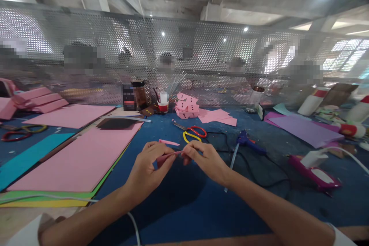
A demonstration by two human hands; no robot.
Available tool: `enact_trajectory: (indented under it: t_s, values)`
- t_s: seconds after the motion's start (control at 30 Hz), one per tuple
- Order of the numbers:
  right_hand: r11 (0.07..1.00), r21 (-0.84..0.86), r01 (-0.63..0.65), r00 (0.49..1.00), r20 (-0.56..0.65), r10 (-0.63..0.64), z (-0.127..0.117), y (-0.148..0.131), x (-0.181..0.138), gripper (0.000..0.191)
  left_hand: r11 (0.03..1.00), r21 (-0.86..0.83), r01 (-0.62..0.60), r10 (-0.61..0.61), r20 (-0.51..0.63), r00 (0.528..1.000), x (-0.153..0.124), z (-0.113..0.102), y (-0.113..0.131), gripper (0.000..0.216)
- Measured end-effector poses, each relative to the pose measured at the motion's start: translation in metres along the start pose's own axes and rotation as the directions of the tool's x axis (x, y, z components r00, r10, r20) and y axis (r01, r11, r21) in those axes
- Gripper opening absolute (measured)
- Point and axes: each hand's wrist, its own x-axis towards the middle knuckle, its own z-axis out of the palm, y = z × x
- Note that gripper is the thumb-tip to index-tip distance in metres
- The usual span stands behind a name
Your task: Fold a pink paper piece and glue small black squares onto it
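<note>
Between both hands, over the blue mat (178, 215), is a small folded piece of pink paper (163, 159). My left hand (150, 163) is closed on it, thumb in front and fingers behind. At its right end, my right hand (203, 158) pinches the edge between thumb and fingertips. Just beyond the left fingers shows a narrow pink paper strip (170, 143); whether it joins the held piece I cannot tell. Scissors (196, 133) with red and yellow handles lie behind the right hand. Farther right rests a blue glue gun (248, 142) with a clear glue stick (232, 167).
Pink sheets (83, 157) are stacked at left. Dotted pink paper pieces (187, 107) stand in front of a perforated metal screen (173, 46). Purple sheets (305, 127) and a magenta power strip (315, 175) lie at right. A black cable (245, 157) crosses the mat.
</note>
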Motion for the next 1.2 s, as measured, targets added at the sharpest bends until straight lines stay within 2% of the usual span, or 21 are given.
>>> enact_trajectory:
  t_s: [0.13,0.23,0.37,0.47,0.57,0.73,0.9,1.2]
  values:
    - [0.999,-0.005,-0.039,0.999,0.004,0.039,0.002,-0.001,-0.001,0.036,1.0,0.017,-0.016,0.016,0.017,1.0,0.001,0.0,0.001,0.009]
    - [0.999,-0.032,0.003,1.0,-0.027,-0.004,0.002,-0.003,-0.001,0.035,0.996,0.065,-0.055,0.054,0.025,0.998,0.002,-0.001,0.0,0.009]
    - [0.992,-0.109,0.069,0.984,-0.153,-0.085,-0.001,-0.003,0.001,0.026,0.962,0.191,-0.194,0.182,0.079,0.98,0.002,-0.002,-0.001,0.011]
    - [0.996,-0.088,0.034,0.984,-0.171,-0.049,-0.004,0.0,0.004,0.026,0.916,0.252,-0.312,0.294,0.107,0.95,0.0,-0.001,-0.001,0.014]
    - [0.999,-0.044,-0.021,0.993,-0.121,0.015,-0.005,0.0,0.006,0.026,0.857,0.3,-0.42,0.399,0.13,0.908,-0.003,0.002,0.001,0.014]
    - [0.998,-0.065,-0.006,1.0,0.021,0.007,0.001,-0.01,-0.001,0.023,0.752,0.367,-0.547,0.489,0.247,0.837,-0.012,0.012,-0.001,0.015]
    - [0.986,-0.162,0.044,0.999,0.024,-0.04,0.008,-0.016,-0.007,0.02,0.701,0.349,-0.622,0.516,0.355,0.78,-0.017,0.021,-0.005,0.02]
    - [0.985,-0.138,0.101,0.993,0.079,-0.091,0.006,-0.022,-0.01,0.029,0.678,0.323,-0.66,0.533,0.403,0.744,-0.024,0.032,-0.004,0.02]
